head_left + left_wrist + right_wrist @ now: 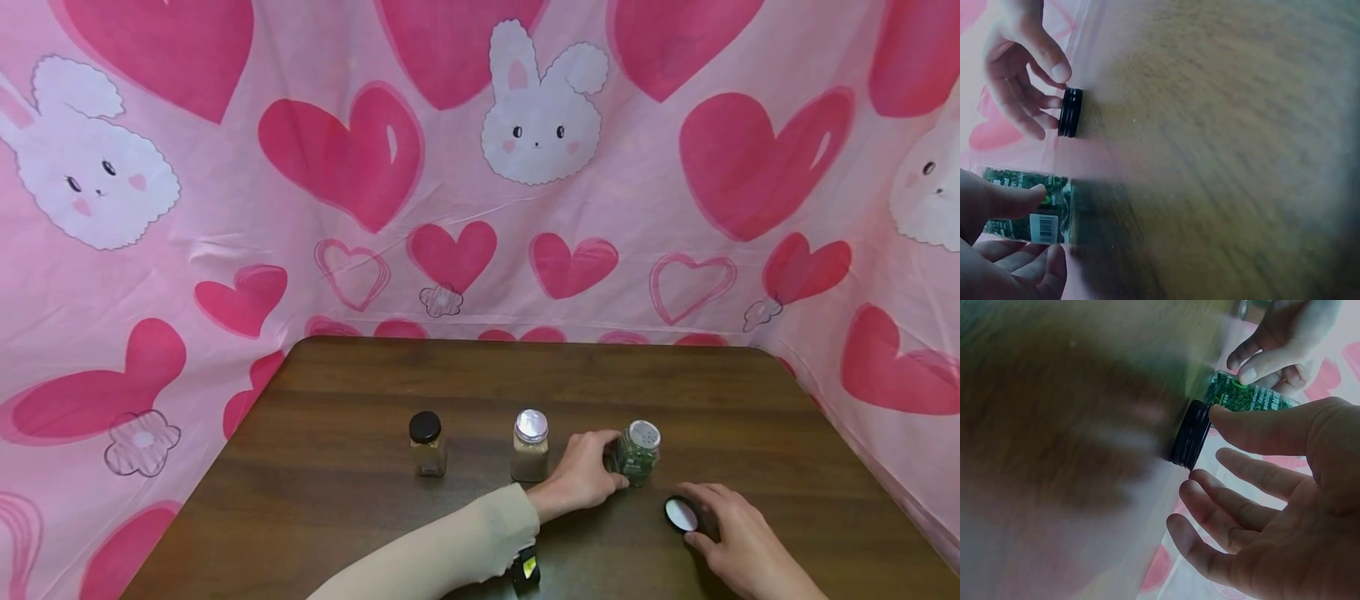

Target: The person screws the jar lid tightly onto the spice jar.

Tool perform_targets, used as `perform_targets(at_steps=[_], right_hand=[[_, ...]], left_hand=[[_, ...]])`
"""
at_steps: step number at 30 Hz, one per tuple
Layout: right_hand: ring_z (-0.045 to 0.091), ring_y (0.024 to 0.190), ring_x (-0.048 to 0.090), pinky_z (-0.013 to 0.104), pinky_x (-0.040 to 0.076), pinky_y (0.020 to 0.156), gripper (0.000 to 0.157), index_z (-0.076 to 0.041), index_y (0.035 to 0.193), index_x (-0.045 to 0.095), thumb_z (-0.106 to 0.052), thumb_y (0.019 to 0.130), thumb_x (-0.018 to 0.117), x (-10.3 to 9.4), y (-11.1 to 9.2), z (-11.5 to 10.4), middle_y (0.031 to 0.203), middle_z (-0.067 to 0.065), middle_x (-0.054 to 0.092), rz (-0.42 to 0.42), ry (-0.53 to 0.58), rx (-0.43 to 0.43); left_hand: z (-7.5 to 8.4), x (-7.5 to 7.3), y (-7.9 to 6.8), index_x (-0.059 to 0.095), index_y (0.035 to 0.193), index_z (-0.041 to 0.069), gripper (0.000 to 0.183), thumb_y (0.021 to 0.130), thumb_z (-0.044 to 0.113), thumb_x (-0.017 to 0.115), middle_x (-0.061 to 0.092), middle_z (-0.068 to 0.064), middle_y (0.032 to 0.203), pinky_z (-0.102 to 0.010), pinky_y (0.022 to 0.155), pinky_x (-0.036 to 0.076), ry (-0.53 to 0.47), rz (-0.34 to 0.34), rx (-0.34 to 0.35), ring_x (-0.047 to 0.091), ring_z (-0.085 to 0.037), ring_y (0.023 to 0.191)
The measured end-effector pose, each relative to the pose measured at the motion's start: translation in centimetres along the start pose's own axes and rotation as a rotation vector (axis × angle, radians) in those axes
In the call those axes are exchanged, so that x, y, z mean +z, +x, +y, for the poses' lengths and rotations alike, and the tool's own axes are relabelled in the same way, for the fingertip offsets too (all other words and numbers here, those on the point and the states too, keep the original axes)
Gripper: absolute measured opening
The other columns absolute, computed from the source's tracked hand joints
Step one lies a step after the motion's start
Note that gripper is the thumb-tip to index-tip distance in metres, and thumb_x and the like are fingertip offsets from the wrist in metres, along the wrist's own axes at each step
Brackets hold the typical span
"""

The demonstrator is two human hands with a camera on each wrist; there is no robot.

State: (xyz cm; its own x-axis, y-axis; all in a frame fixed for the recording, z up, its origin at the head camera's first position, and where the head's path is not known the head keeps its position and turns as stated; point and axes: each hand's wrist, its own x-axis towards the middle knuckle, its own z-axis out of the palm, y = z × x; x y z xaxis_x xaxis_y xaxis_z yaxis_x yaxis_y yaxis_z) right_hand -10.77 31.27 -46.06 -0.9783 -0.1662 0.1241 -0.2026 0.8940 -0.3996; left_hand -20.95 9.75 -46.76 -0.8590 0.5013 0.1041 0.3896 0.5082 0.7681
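Note:
A glass jar of green dried herbs [637, 455] stands upright at the right of the table, its perforated shaker top showing. My left hand [581, 473] grips it from the left, with the thumb [1025, 199] across the label side and the fingers on the opposite side. To the right and nearer me, a black screw lid [681, 514] lies on the wood with its white inside facing up. Beside it is my right hand [738, 533], thumb tip right at the lid's edge and the other fingers [1229, 506] spread and loosely bent.
Left of the herb jar stands a jar of pale powder [530, 450] with a silvery top. Farther left is a black-capped spice jar [428, 446]. Pink heart-and-rabbit cloth [457, 183] encloses the back and sides of the brown wooden table [360, 392].

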Motion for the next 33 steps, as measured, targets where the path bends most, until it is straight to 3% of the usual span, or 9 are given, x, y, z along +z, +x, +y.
perform_targets(at_steps=[8,26,33], right_hand=[[0.029,0.104,0.066,0.051,0.055,0.083,0.055,-0.002,0.124,0.071,-0.003,0.074,0.094,-0.24,0.28,0.05,0.117,0.007,0.07,-0.044,0.014,0.014],[0.034,0.106,0.066,0.057,0.053,0.087,0.056,-0.001,0.124,0.071,-0.009,0.074,0.095,-0.09,0.17,0.14,0.117,0.01,0.07,-0.051,0.021,-0.005],[0.025,0.101,0.066,0.046,0.055,0.082,0.056,-0.005,0.122,0.072,-0.009,0.071,0.097,0.14,0.25,0.23,0.113,0.003,0.07,-0.017,0.0,-0.02]], left_hand=[[-0.01,0.06,0.18,0.071,0.133,0.009,0.057,0.08,0.006,0.093,0.074,0.004,0.116,-0.021,0.089,0.052,0.004,0.002,-0.007,0.065,-0.004,0.105],[-0.19,-0.08,0.12,0.071,0.133,0.008,0.06,0.077,0.007,0.095,0.075,0.004,0.117,-0.019,0.088,0.051,0.017,0.004,-0.001,0.065,-0.004,0.105],[-0.31,-0.17,0.2,0.071,0.133,0.008,0.06,0.078,0.007,0.095,0.075,0.004,0.117,-0.02,0.089,0.051,0.003,-0.009,0.004,0.066,-0.004,0.106]])
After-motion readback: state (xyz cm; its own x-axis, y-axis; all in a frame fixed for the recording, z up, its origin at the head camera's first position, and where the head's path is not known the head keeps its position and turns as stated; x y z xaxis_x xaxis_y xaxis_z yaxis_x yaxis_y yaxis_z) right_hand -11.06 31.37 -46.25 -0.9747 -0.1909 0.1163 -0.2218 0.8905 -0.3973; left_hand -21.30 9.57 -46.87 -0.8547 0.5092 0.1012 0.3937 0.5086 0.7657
